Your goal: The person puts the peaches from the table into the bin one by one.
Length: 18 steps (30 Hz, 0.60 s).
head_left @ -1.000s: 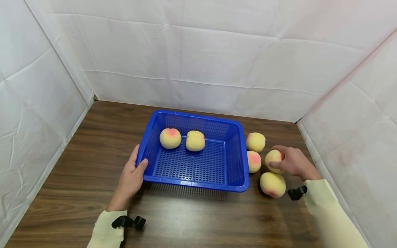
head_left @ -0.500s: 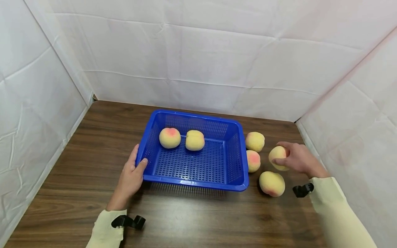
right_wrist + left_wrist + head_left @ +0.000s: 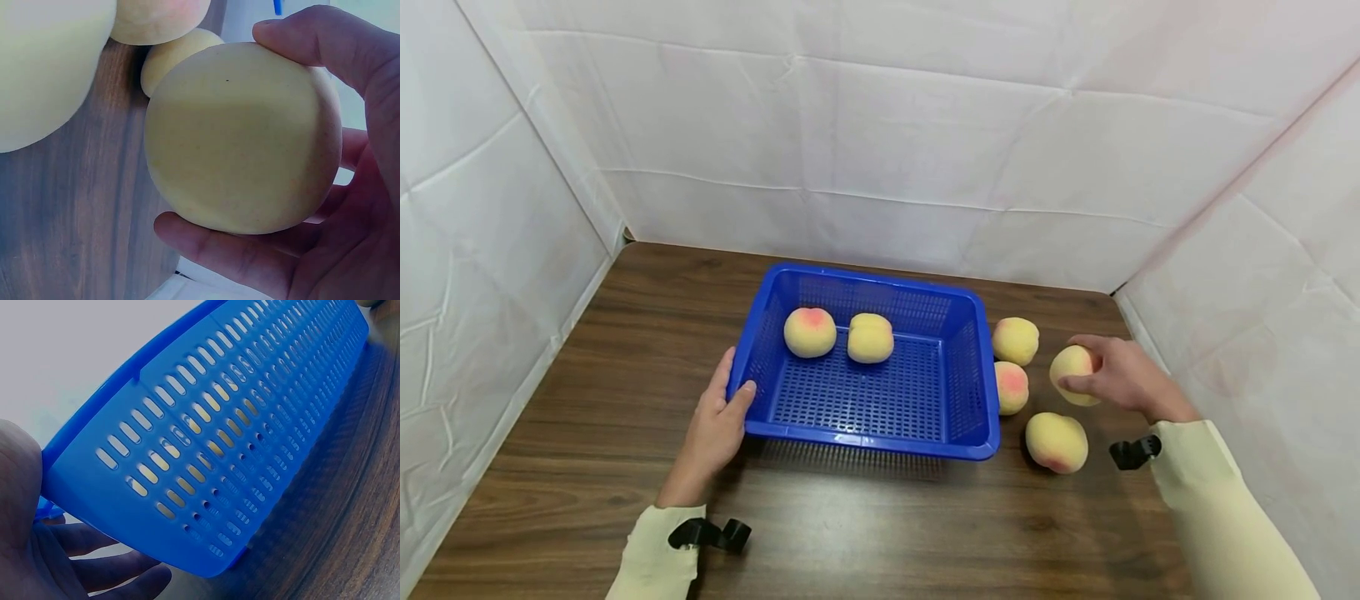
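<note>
A blue plastic basket (image 3: 895,400) with slotted walls stands in the middle of the head view. Two yellow peaches with pink blush lie inside: a left peach (image 3: 809,332) and a right peach (image 3: 870,338). My left hand (image 3: 713,429) grips the basket's left rim, thumb on top and fingers outside, seen too in the left wrist view. To the right of the basket my right hand (image 3: 1123,377) holds a peach (image 3: 240,137) between thumb and fingers. Near it are a far peach (image 3: 1016,341), a peach (image 3: 1011,387) partly hidden by the basket rim, and a front peach (image 3: 1057,442).
A brown wood-grain table (image 3: 850,533) carries everything. White cloth walls enclose it, with a back wall (image 3: 880,150) behind, a left wall (image 3: 490,250), and a right wall (image 3: 1270,275) close to my right arm.
My right hand has moved a little to the right with its peach, away from the other loose peaches. The left hand and basket stay nearly where they were.
</note>
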{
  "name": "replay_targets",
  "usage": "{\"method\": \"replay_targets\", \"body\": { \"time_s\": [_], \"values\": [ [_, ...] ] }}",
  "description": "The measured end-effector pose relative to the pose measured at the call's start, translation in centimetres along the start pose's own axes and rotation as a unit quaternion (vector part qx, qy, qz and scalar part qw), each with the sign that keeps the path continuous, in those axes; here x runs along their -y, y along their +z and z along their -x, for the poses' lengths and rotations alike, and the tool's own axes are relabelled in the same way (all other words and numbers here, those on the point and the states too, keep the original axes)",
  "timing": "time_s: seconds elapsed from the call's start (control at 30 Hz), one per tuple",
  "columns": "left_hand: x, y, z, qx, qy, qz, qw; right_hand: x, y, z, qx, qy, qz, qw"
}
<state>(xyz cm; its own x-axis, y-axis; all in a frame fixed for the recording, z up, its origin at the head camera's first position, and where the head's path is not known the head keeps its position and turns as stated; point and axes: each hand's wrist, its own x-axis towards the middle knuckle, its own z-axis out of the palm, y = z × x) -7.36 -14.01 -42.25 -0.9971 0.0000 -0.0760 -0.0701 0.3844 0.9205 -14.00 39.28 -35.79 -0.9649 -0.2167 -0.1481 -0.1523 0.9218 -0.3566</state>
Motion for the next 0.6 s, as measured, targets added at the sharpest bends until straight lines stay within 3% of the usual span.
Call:
{"method": "replay_targets", "body": {
  "time_s": [0.6],
  "values": [
    [-0.1, 0.0, 0.1, 0.005, -0.003, -0.001, 1.0000, 2.9, -1.7, -1.9, -0.010, -0.038, 0.030, 0.999]
  ]
}}
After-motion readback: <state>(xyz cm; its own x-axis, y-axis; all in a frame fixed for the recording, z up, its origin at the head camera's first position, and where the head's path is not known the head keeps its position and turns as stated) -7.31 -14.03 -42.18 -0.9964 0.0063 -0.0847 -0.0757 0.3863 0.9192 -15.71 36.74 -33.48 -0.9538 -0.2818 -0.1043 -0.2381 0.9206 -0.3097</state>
